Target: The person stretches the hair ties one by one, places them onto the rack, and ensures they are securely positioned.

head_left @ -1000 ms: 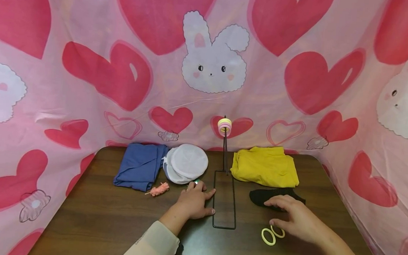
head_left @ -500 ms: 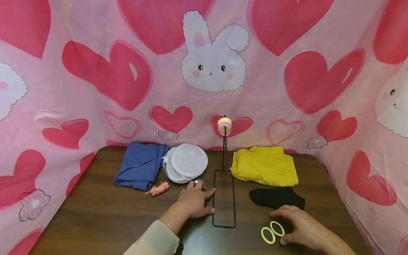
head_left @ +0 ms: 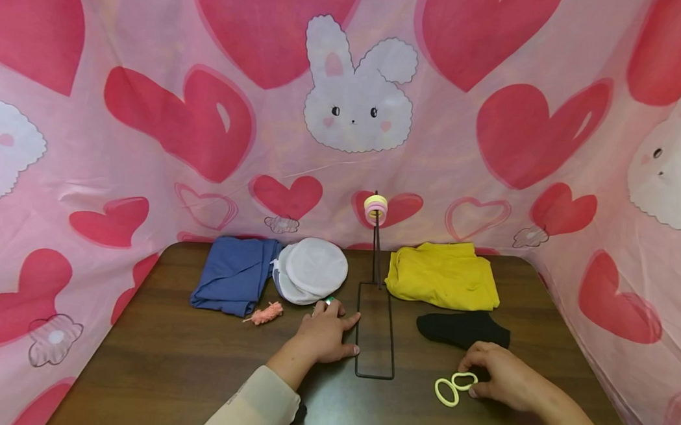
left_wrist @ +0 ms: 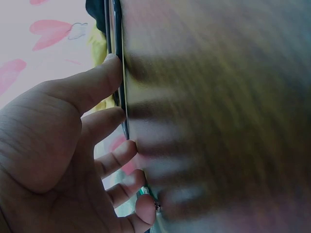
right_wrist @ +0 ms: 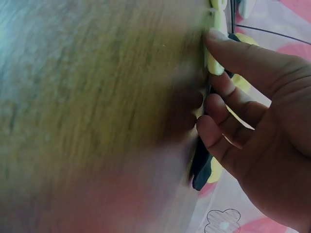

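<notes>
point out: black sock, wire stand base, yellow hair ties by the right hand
black sock (head_left: 462, 328), head view, middle of the sock body.
wire stand base (head_left: 358, 330), head view, left rail of the rectangular loop.
yellow hair ties (head_left: 446, 392), head view, band of the nearer ring.

Backdrop: a pink cloth hangs in front of me and wraps round both sides, shutting off whatever room lies behind it.
Print: big red hearts, smaller outlined hearts and white bunny faces; one bunny sits straight ahead of me, others show partly at the far left and far right edges.
Tabletop: dark brown wood with a grain running left to right; its back edge and both sides meet the cloth.
Cloth fall: it creases lightly near the back corners.
Light: even and soft, with a faint sheen on the wood close to me.
</notes>
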The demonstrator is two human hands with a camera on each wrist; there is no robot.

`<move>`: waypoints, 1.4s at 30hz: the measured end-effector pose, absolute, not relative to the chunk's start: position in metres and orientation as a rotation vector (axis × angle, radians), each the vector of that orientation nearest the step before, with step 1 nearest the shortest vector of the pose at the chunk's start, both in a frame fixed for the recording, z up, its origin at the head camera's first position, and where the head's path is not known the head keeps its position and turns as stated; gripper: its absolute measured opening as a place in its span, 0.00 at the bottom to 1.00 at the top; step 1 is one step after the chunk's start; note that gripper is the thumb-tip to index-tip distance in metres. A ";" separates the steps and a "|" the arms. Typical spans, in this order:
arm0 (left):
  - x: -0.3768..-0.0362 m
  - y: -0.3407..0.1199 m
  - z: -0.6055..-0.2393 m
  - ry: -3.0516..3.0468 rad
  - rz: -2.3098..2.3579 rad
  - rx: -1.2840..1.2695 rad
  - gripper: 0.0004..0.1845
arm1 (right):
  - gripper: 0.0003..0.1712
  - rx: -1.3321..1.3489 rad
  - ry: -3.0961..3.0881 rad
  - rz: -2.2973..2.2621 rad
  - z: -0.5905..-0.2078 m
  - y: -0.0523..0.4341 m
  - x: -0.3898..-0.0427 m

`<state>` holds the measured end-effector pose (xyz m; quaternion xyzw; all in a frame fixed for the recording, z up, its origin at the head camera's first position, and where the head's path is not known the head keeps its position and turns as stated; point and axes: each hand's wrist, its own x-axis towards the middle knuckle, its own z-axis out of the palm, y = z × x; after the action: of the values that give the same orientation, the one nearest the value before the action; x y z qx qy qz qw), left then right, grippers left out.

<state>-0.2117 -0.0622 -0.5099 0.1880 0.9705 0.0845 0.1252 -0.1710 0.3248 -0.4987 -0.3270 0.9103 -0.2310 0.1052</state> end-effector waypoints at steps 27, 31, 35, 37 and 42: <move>-0.212 -0.063 -0.511 2.834 0.233 0.556 0.39 | 0.22 -1.362 3.045 -1.018 -0.464 0.287 -0.172; -0.212 -0.063 -0.512 2.835 0.239 0.555 0.39 | 0.23 -1.379 3.060 -1.040 -0.456 0.279 -0.173; -0.213 -0.063 -0.513 2.837 0.237 0.560 0.40 | 0.25 -1.352 3.089 -1.028 -0.447 0.271 -0.171; -0.213 -0.063 -0.513 2.838 0.236 0.564 0.40 | 0.26 -1.347 3.095 -1.025 -0.442 0.267 -0.170; -0.214 -0.063 -0.514 2.837 0.244 0.562 0.40 | 0.25 -1.383 3.075 -1.023 -0.430 0.258 -0.170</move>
<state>-0.2138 -0.0633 -0.5138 0.1924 0.9705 0.0833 0.1193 -0.1704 0.2576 -0.4297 -0.3853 0.8570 -0.2850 -0.1895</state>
